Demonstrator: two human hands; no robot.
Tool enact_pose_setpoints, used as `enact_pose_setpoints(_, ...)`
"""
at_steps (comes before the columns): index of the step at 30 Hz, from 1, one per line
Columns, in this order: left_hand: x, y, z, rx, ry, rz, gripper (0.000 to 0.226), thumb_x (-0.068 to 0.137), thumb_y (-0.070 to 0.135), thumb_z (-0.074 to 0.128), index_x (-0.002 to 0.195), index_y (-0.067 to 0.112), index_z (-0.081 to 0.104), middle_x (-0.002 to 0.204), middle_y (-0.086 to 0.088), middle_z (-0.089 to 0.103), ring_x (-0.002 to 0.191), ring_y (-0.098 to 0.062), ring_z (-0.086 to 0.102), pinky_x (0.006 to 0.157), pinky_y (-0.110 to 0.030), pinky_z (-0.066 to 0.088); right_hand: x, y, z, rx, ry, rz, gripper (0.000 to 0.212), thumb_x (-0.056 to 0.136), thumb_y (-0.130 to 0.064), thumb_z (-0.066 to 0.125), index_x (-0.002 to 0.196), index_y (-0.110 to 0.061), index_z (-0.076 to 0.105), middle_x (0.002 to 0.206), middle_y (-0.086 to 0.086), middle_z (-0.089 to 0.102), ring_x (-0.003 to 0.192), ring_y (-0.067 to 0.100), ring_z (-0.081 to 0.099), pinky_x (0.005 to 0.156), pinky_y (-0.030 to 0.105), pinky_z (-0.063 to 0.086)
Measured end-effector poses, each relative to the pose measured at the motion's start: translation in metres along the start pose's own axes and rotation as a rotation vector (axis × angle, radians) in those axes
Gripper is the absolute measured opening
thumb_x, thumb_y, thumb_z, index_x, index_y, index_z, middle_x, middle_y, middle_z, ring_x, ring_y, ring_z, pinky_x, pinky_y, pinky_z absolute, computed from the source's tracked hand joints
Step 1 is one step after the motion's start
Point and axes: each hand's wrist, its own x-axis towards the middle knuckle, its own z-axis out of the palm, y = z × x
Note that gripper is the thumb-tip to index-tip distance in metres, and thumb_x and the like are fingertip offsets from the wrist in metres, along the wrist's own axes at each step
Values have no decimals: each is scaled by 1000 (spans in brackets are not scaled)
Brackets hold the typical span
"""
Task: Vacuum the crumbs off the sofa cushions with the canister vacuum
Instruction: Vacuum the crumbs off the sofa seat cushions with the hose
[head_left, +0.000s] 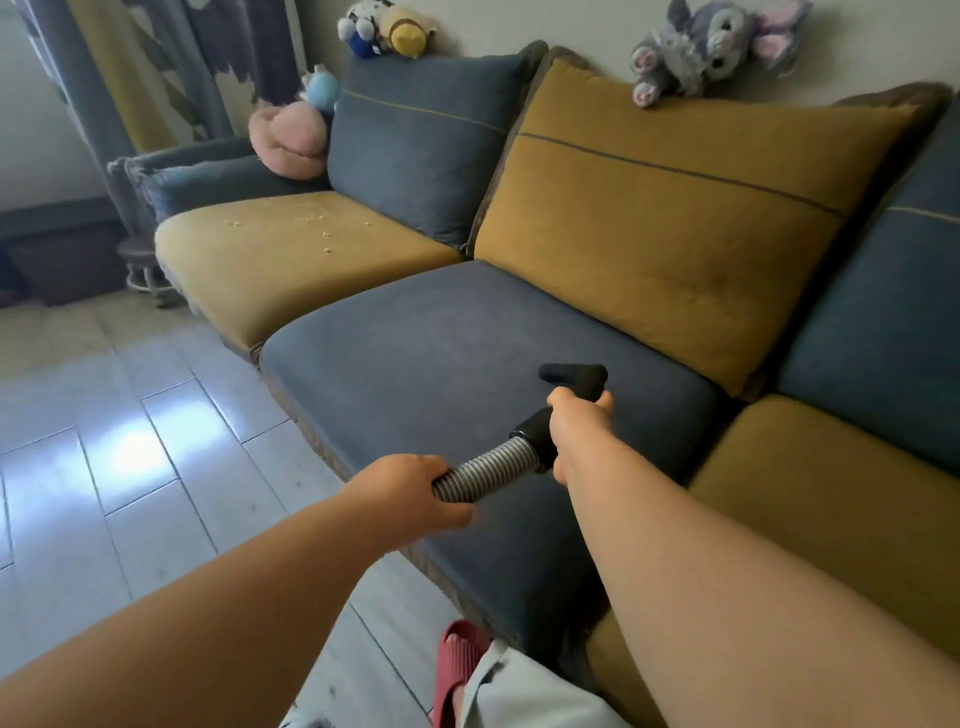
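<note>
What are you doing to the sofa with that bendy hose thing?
A person is vacuuming the sofa. The right hand grips the black nozzle, which is down at the blue seat cushion in the middle. The left hand holds the ribbed hose just behind it. The crumbs lie on the yellow seat cushion further left, and the nozzle has not reached them yet.
</note>
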Motion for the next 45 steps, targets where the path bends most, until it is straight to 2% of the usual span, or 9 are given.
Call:
enact_pose_setpoints(4, -31, -12, 9, -34, 57, -50, 24, 81, 51, 64, 94, 32, 57, 76, 6, 61, 61, -6, 58, 51, -18, 51, -19, 16, 4, -15, -77, -10, 77, 93, -22, 54, 150, -42, 6, 143, 12, 41, 116, 38, 51, 89, 56, 49)
enact_pose_setpoints(8, -61, -22, 15, -13, 119, -89, 27, 79, 55, 64, 96, 34, 58, 78, 7, 62, 69, -5, 60, 58, -18, 51, -42, 28, 11, 6, -152, -16, 76, 92, -22, 54, 150, -42, 9, 143, 10, 41, 116, 39, 50, 90, 62, 47)
enact_pose_setpoints(12, -89, -33, 16, -13, 161, -125, 26, 78, 55, 66, 92, 39, 53, 75, 10, 60, 67, -3, 57, 52, -13, 40, -64, 41, 20, 22, -224, -10, 76, 91, -21, 55, 149, -43, 11, 139, 11, 43, 112, 39, 52, 89, 62, 48)
enact_pose_setpoints(20, -106, -70, 16, 2, 217, -160, 29, 78, 57, 66, 92, 38, 49, 74, 12, 56, 67, -1, 53, 52, -14, 36, -84, 54, 59, 46, -273, -53, 75, 90, -19, 56, 147, -43, 14, 132, 8, 48, 104, 36, 56, 86, 61, 50)
enact_pose_setpoints(27, -49, -124, 2, -19, 242, -199, 28, 79, 54, 66, 94, 36, 51, 72, 11, 56, 65, -2, 53, 51, -15, 35, -55, 39, 131, 58, -275, -72, 74, 89, -20, 56, 144, -49, 15, 87, -4, 46, 71, 23, 53, 67, 50, 53)
enact_pose_setpoints(30, -15, -154, -8, -31, 280, -282, 43, 75, 55, 69, 109, 35, 50, 78, 12, 59, 68, -4, 55, 53, -19, 41, -39, 29, 174, 68, -273, -81, 76, 88, -18, 56, 143, -51, 15, 93, -2, 49, 70, 20, 53, 64, 43, 48)
enact_pose_setpoints(33, 7, -178, -22, -36, 264, -330, 60, 73, 54, 73, 121, 33, 44, 88, 10, 59, 76, -11, 59, 65, -24, 50, -28, 18, 213, 93, -259, -56, 78, 88, -18, 56, 143, -54, 13, 100, -3, 46, 71, 20, 54, 73, 48, 53)
enact_pose_setpoints(39, 8, -211, -67, -159, 223, -402, 38, 73, 46, 72, 99, 35, 47, 74, 13, 55, 69, -5, 55, 55, -19, 39, -40, -26, 261, 65, -264, -38, 77, 89, -22, 57, 143, -55, 13, 98, -4, 47, 69, 18, 56, 44, 31, 44)
enact_pose_setpoints(45, -35, -255, -114, -345, 157, -670, 41, 72, 44, 72, 102, 35, 45, 80, 10, 62, 67, -7, 59, 57, -22, 44, -69, -116, 312, 34, -268, -87, 77, 90, -24, 56, 145, -53, 10, 110, -1, 45, 69, 20, 54, 46, 30, 41)
